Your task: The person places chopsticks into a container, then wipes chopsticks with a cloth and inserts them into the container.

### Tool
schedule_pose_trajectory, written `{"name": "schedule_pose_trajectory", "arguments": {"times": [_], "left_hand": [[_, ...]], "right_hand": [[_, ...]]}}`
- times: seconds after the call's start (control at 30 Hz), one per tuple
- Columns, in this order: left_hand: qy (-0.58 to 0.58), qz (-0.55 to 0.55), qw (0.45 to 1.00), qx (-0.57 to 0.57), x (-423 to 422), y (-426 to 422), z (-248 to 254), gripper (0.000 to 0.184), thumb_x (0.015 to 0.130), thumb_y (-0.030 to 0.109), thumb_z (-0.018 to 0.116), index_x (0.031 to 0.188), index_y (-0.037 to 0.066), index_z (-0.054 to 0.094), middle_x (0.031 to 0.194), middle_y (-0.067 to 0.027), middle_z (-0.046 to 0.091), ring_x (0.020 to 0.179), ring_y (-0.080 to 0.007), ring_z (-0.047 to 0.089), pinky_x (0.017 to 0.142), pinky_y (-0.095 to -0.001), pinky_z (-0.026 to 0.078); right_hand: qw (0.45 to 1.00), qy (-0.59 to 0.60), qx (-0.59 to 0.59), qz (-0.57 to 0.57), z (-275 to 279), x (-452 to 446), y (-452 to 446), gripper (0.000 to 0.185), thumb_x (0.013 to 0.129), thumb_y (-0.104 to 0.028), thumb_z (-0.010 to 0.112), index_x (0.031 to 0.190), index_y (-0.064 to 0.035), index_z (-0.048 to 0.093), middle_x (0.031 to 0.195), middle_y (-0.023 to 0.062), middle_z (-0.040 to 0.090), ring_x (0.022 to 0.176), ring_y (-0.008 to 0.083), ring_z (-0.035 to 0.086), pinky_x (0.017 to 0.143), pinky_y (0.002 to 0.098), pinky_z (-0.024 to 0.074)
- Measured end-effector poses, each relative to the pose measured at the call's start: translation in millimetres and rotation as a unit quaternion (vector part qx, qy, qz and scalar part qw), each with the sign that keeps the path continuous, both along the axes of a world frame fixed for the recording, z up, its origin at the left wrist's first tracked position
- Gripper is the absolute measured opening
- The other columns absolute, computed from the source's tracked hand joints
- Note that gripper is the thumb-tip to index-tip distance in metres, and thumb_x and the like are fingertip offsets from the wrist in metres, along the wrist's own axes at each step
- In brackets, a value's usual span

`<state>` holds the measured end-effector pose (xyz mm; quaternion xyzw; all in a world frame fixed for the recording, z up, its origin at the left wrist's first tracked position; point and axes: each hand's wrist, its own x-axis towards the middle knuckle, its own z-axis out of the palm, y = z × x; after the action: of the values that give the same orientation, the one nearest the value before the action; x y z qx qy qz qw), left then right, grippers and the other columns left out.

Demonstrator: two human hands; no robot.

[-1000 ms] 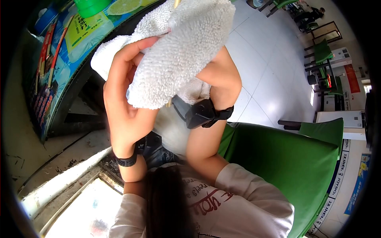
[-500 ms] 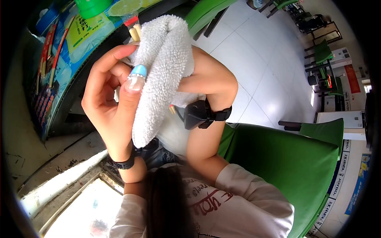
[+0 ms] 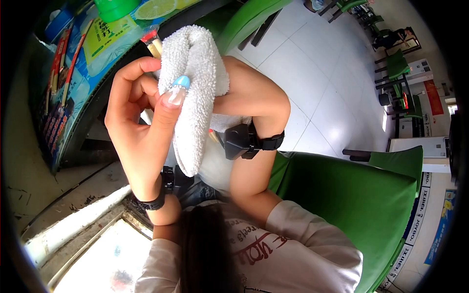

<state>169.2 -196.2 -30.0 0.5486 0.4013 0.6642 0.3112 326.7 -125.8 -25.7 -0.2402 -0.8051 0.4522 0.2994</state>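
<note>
A white terry towel (image 3: pixel 194 105) hangs folded at the centre, its lower end pointing down. My left hand (image 3: pixel 141 112) is closed on its left side, the thumb with a blue-tipped nail lying over the front. Wooden sticks (image 3: pixel 156 47) with a red-and-clear wrapper stick out above my left fingers, beside the towel's top. Another red-tipped stick end (image 3: pixel 213 136) shows below the towel, near the black device on my right wrist. My right hand (image 3: pixel 244 97) reaches behind the towel from the right; its fingers are hidden there.
At the upper left, a table edge (image 3: pixel 93 93) carries red-wrapped chopsticks (image 3: pixel 57 68), a green container (image 3: pixel 116 7) and a blue cap (image 3: pixel 58 24). A green chair (image 3: pixel 342 200) stands at the right, another green chair back (image 3: pixel 254 22) above. Tiled floor and more chairs lie beyond.
The towel has come down from the top and been turned into a narrower, upright fold. My left hand moved left, then slightly right; its thumb now shows in front. Wrapped sticks have come into view.
</note>
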Motion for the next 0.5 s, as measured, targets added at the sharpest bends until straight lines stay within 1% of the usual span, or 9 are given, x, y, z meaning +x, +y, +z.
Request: {"name": "schedule_pose_trajectory", "arguments": {"times": [0.1, 0.2, 0.23, 0.4, 0.5], "left_hand": [[0.014, 0.064, 0.997, -0.029, 3.2, -2.2, 3.6, 0.022, 0.086, 0.015, 0.061, 0.102, 0.0, 0.055, 0.068, 0.0042, 0.048, 0.063, -0.0022, 0.042, 0.058, -0.0161, 0.033], [-0.007, 0.099, 0.993, -0.059, 2.3, -3.2, 6.9, 0.015, 0.091, 0.017, 0.055, 0.094, 0.002, 0.056, 0.07, 0.0049, 0.049, 0.063, -0.0016, 0.04, 0.057, -0.0162, 0.032], [-0.003, 0.108, 0.992, -0.071, -2.0, -2.3, 4.1, 0.016, 0.093, 0.017, 0.051, 0.089, 0.003, 0.056, 0.071, 0.005, 0.049, 0.064, -0.0018, 0.039, 0.057, -0.0166, 0.031], [-0.053, 0.135, 0.982, -0.118, -4.7, 1.8, 8.2, 0.017, 0.093, 0.018, 0.052, 0.086, 0.003, 0.055, 0.068, 0.0053, 0.047, 0.061, -0.0018, 0.036, 0.054, -0.0175, 0.028], [-0.02, 0.126, 0.986, -0.111, -15.0, 0.3, 3.3, 0.021, 0.094, 0.021, 0.049, 0.088, 0.002, 0.056, 0.075, 0.0021, 0.052, 0.066, -0.0051, 0.042, 0.062, -0.0195, 0.036]], "right_hand": [[0.999, -0.01, -0.051, -0.016, 10.0, -2.4, -7.0, 0.054, 0.062, -0.016, 0.077, 0.109, -0.0005, 0.055, 0.097, 0.0164, 0.064, 0.089, 0.0276, 0.063, 0.078, 0.0328, 0.0484], [1.0, -0.014, 0.011, -0.015, 8.9, -7.7, -8.0, 0.055, 0.063, -0.017, 0.076, 0.111, -0.0002, 0.053, 0.098, 0.0167, 0.064, 0.089, 0.029, 0.063, 0.078, 0.0333, 0.0486], [1.0, -0.019, 0.017, -0.014, 9.0, -9.6, -8.6, 0.055, 0.063, -0.017, 0.076, 0.111, -0.0001, 0.053, 0.098, 0.0167, 0.064, 0.089, 0.0293, 0.063, 0.078, 0.0333, 0.0487], [0.998, -0.05, 0.026, 0.004, 13.0, -15.2, -10.9, 0.054, 0.065, -0.018, 0.074, 0.111, 0.0004, 0.054, 0.097, 0.0167, 0.064, 0.089, 0.0297, 0.063, 0.078, 0.0337, 0.0492], [0.998, -0.048, 0.044, 0.015, 11.9, -17.1, -10.3, 0.054, 0.065, -0.019, 0.074, 0.112, 0.0003, 0.053, 0.096, 0.0169, 0.065, 0.088, 0.0298, 0.063, 0.077, 0.0336, 0.0496]]}}
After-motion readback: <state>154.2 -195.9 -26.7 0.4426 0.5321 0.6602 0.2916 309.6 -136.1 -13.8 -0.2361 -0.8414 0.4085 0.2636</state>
